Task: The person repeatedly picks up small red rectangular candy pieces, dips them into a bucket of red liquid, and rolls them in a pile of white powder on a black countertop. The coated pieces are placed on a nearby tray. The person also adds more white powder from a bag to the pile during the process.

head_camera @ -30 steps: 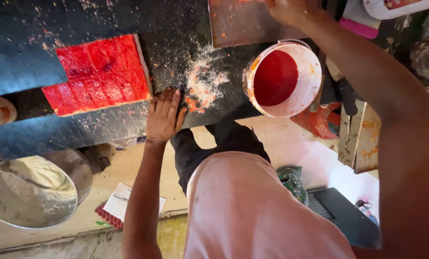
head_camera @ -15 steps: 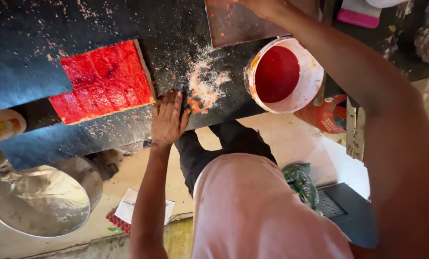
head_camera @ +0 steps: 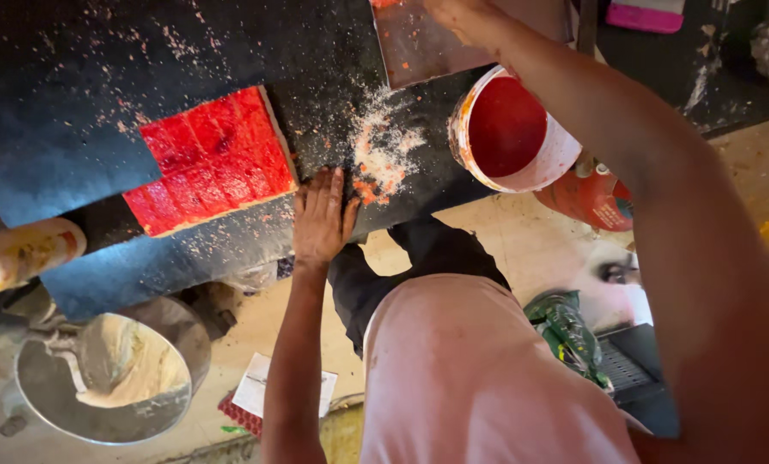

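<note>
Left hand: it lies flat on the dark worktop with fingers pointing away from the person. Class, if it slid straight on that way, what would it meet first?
The left hand points up the dark worktop. Straight ahead lies only scattered crumbs; the red slab sits just left of that line, the crumb pile just right. The way looks free.

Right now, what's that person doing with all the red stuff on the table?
A person leans over a dark table. Their left hand lies flat on it, between a red-painted tile and a pile of pale crumbs. Their right hand holds a flat reddish board at the far edge. A white bucket of red paint sits nearby.
</note>
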